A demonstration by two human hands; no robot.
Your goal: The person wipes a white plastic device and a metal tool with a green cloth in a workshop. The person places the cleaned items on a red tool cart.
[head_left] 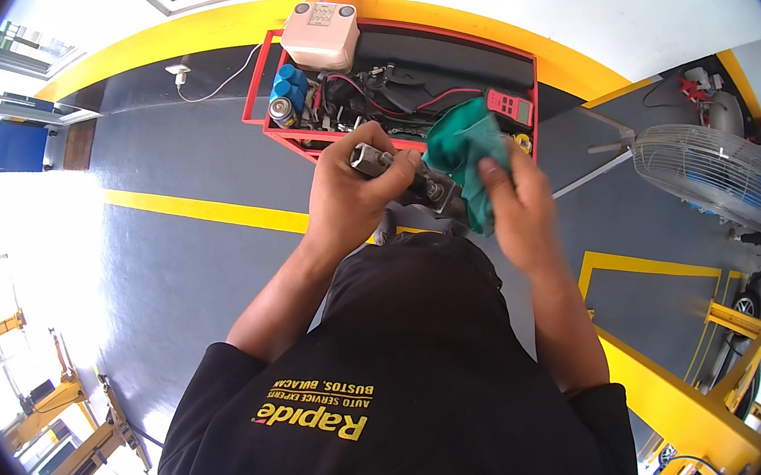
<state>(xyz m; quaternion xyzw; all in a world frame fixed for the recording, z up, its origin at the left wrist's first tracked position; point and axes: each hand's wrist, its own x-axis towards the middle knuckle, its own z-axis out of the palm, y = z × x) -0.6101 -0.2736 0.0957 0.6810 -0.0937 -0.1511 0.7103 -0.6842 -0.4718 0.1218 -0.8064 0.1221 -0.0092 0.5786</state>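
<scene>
My left hand (349, 188) is closed around a dark metal part (438, 188) with a silver, socket-like hollow end; its exact kind does not show. A green cloth (455, 143) is gripped in my right hand (527, 211), slightly blurred. The cloth lies against the far right end of the metal part and hides it. Both hands are in front of my chest, just on the near side of a red tool cart (290, 140).
On the cart stand a pale pink box (320, 36), blue-capped cans (288, 89), a red handheld meter (510, 108) and tangled cables. A caged fan (716, 175) is at the right. Yellow lift arms (680, 390) stand at the lower right.
</scene>
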